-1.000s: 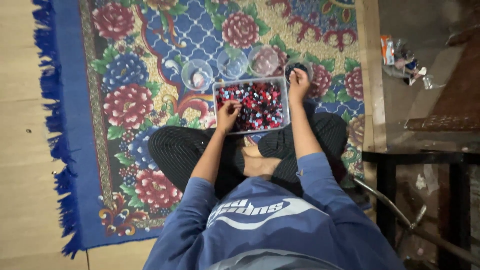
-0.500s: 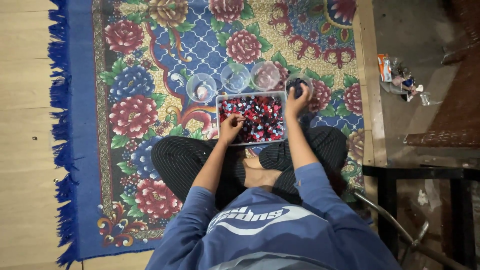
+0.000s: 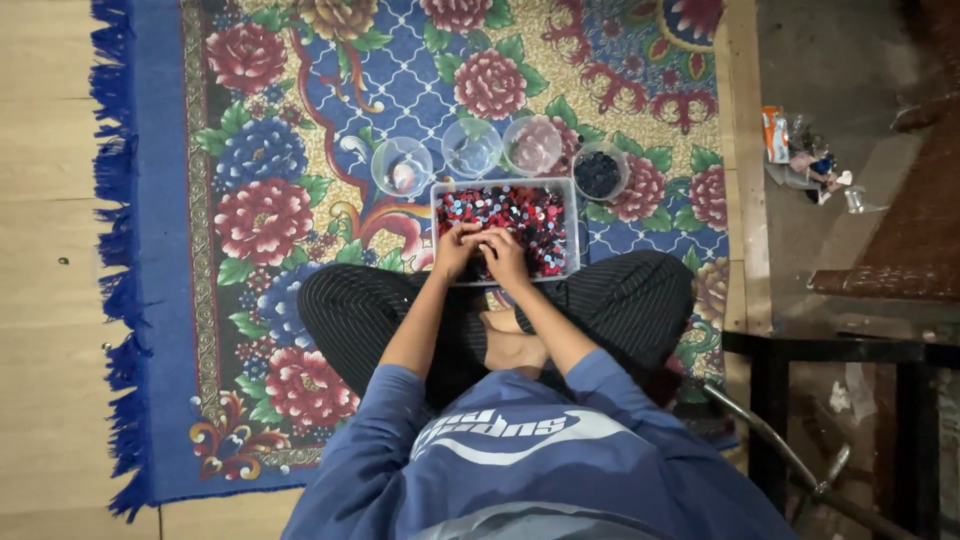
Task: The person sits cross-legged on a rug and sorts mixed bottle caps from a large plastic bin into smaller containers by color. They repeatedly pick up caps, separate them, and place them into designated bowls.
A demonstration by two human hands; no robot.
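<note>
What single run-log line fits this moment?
left hand: in bead tray | right hand: in tray | four cups: behind tray | grip: unclear

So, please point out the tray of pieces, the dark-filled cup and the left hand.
tray [image 3: 574,232], head view, right wall.
dark cup [image 3: 598,174], head view, its dark contents.
left hand [image 3: 457,250], head view, back of hand.

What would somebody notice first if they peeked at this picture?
Probably the big flowery rug, blue-edged with red and blue roses, covering the wooden floor. In its middle a person sits cross-legged with the left hand and right hand side by side in a clear tray full of small red, dark and white pieces. Four clear cups stand in a row just beyond the tray.
</note>
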